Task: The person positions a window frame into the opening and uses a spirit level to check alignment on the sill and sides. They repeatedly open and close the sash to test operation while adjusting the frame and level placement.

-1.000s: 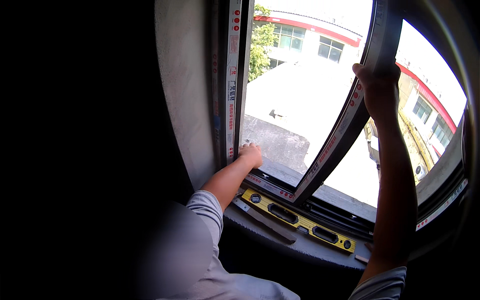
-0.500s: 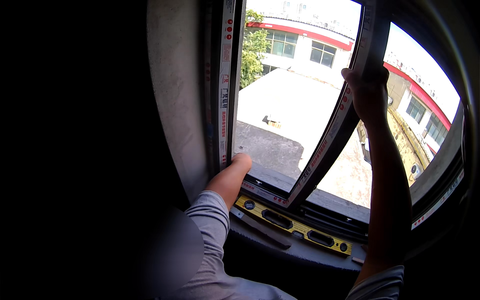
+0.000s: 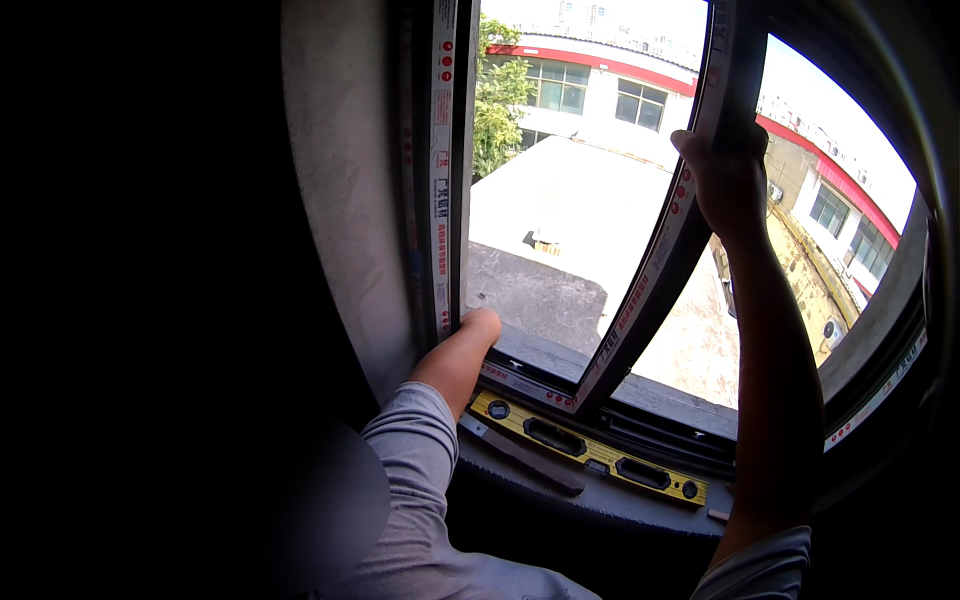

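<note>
A dark window sash [image 3: 441, 180] with printed protective film on its stiles stands upright in front of me. My right hand [image 3: 730, 175] is wrapped round its right stile, high up, with the thumb on the near left side. Low at the left stile, close to the bottom corner, is my left hand [image 3: 480, 325]. It is bent inward against the sash, and its fingers are hidden from me. Just below the bottom rail, a yellow spirit level [image 3: 590, 450] lies along the sill.
The grey sill [image 3: 640, 508] also bears a dark, thin strip [image 3: 525, 462] beside the level. A pale wall reveal [image 3: 335, 180] borders the window at left. Black track rails [image 3: 680, 440] run along the bottom right. Outside are a pale flat roof [image 3: 570, 200] and buildings.
The whole view has shifted slightly, so the upper window and right hand appear a little further left. Both hands keep their places at the sash, and the level lies as before.
</note>
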A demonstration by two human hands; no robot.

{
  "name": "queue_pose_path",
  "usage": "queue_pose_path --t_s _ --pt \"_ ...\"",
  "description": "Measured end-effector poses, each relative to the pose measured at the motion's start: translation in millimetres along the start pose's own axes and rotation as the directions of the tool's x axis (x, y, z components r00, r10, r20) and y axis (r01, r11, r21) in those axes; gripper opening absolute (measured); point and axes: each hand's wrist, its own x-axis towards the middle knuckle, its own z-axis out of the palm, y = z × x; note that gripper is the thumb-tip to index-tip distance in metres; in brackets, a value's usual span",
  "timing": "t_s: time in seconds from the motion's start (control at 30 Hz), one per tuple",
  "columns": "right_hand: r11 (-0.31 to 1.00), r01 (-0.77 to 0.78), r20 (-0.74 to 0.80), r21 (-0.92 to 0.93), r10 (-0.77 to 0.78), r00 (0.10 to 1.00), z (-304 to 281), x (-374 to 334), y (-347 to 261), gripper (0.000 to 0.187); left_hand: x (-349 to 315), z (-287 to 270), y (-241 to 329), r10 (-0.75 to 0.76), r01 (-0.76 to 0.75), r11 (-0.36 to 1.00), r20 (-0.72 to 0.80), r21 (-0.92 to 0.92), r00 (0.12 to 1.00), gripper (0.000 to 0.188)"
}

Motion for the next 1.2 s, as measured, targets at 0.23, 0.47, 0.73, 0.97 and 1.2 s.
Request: queue_pose_path --t_s 0.23,0.47,0.73,0.97,1.2 --pt "0.999 0.036 -0.095 -0.022 -0.038 0.995 4.2 -0.2 6.9 0.059 -10.2 -6.9 4.9 -0.027 0.026 0.999 -0.032 -0.024 0.999 0.037" --pt "1.0 0.013 -0.03 0.015 -0.012 0.999 4.5 0.7 8.1 0.062 -11.3 -4.3 0.5 -0.018 0.014 0.997 -0.065 -0.071 0.998 0.034" --pt "0.988 -0.114 -0.012 0.104 0.116 0.993 -4.3 -1.4 -13.6 0.054 -23.7 -8.8 -0.9 -0.039 0.037 0.995 -0.019 -0.095 0.999 0.034" --pt "0.983 -0.107 0.006 0.147 0.108 0.994 -15.5 -7.6 -31.2 0.033 -34.8 -3.9 3.3 -0.103 0.089 0.981 -0.074 -0.173 0.992 0.044" --pt "0.979 -0.149 0.039 0.138 0.145 0.989 0.3 -4.1 -8.6 0.052 -54.4 -44.1 16.1 -0.01 -0.215 0.847 -0.419 -0.487 0.908 0.048"
